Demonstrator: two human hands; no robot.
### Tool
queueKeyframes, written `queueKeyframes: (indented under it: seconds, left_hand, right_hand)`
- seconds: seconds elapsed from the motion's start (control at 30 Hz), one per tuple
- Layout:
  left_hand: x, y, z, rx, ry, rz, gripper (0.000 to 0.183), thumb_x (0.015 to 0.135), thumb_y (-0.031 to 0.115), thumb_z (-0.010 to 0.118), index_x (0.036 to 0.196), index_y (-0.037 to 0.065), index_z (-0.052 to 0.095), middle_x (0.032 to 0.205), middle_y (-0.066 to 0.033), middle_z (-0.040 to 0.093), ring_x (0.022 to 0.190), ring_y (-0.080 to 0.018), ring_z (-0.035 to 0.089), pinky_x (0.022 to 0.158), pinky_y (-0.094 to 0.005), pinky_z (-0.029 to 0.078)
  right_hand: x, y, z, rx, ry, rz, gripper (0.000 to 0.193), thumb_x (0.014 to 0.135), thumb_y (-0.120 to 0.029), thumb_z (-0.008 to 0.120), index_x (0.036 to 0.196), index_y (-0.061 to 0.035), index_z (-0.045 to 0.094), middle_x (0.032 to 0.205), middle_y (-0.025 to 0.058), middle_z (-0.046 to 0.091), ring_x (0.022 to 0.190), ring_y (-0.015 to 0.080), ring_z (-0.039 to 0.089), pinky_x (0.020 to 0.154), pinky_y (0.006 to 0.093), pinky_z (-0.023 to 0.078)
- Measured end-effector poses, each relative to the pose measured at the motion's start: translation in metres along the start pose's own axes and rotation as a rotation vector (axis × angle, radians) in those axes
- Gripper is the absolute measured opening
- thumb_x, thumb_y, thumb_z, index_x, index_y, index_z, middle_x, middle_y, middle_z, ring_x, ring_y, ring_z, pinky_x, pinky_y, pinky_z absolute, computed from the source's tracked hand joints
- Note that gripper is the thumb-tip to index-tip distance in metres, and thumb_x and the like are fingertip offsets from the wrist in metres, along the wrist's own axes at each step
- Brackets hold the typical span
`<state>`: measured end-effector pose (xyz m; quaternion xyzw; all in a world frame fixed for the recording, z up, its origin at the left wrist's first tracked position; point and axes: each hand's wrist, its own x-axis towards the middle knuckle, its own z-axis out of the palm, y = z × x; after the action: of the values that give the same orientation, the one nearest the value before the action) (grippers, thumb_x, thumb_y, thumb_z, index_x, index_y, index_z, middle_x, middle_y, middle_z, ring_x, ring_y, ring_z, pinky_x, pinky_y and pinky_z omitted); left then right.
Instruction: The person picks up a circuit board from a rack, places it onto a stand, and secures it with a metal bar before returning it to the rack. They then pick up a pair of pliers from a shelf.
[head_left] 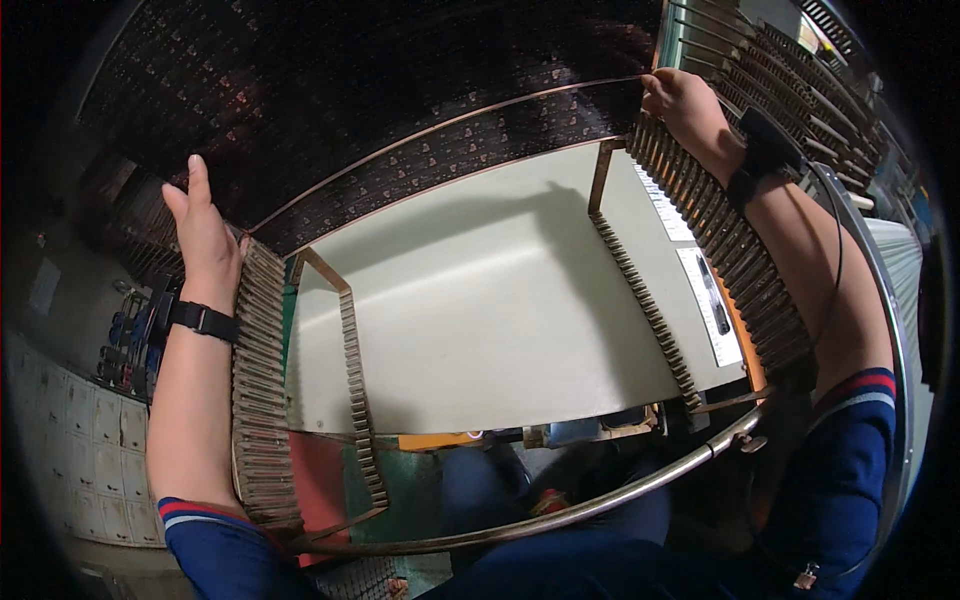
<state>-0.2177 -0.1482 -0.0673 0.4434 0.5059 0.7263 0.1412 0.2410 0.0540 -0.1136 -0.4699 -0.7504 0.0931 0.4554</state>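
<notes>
A large dark sheet with a fine repeated pattern stands across the far side. Along its bottom runs a dark strip between copper-coloured lines; I cannot tell whether that is a second sheet. My right hand pinches the sheet's edge at the upper right, fingers curled. At the left edge my left hand is raised, thumb and forefinger stretched apart, the other fingers hidden. Both forearms lie along the slotted sides of a metal rack: a left comb-like row and a right comb-like row.
Inside the rack's frame shows a pale flat surface, with thinner slotted bars at either side. A curved metal rail crosses near my body. Papers with a black pen lie at the right. Further racks stand upper right; pale lockers stand left.
</notes>
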Motion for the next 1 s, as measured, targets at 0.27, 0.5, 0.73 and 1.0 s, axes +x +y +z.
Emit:
queueKeyframes:
  seconds: [0.27, 0.5, 0.73, 1.0]
  left_hand:
    - [-0.004, 0.005, -0.001, -0.114, -0.03, 0.042, 0.1, 0.097, 0.039, 0.06, 0.153, 0.005, -0.016, 0.162, -0.0201, 0.004, 0.15, -0.028, 0.011, 0.122, -0.0426, 0.017]
    - [0.003, 0.003, -0.005, -0.129, -0.073, 0.053, 0.103, 0.097, 0.04, 0.06, 0.152, 0.005, -0.019, 0.162, -0.018, 0.001, 0.151, -0.0249, 0.005, 0.122, -0.0421, 0.01]
    - [0.007, -0.003, -0.003, -0.037, -0.044, 0.017, 0.103, 0.097, 0.041, 0.06, 0.152, 0.005, -0.019, 0.162, -0.0185, 0.0, 0.15, -0.0246, 0.005, 0.122, -0.0428, 0.011]
    - [0.013, -0.015, -0.008, -0.076, -0.007, -0.018, 0.071, 0.098, 0.04, 0.06, 0.146, 0.008, 0.019, 0.146, -0.0184, 0.039, 0.131, -0.0298, 0.045, 0.108, -0.046, 0.04]
  right_hand:
    - [0.001, -0.011, 0.0, -0.07, 0.074, -0.077, 0.034, 0.102, -0.028, 0.053, 0.104, 0.0045, 0.06, 0.086, 0.0153, 0.067, 0.077, 0.0207, 0.065, 0.074, 0.0342, 0.052]
    - [0.001, -0.02, -0.003, -0.003, 0.137, -0.053, 0.035, 0.104, -0.033, 0.05, 0.107, 0.0019, 0.056, 0.086, 0.0157, 0.062, 0.078, 0.0254, 0.062, 0.074, 0.0365, 0.05]
    - [0.011, 0.015, -0.007, 0.008, -0.009, 0.004, 0.032, 0.103, -0.028, 0.053, 0.111, 0.0029, 0.055, 0.086, 0.0125, 0.062, 0.081, 0.019, 0.063, 0.073, 0.0352, 0.05]
    - [0.014, 0.015, 0.016, -0.036, 0.069, -0.015, 0.034, 0.104, -0.03, 0.051, 0.11, 0.0026, 0.055, 0.097, 0.0084, 0.066, 0.084, 0.0162, 0.066, 0.076, 0.0326, 0.055]
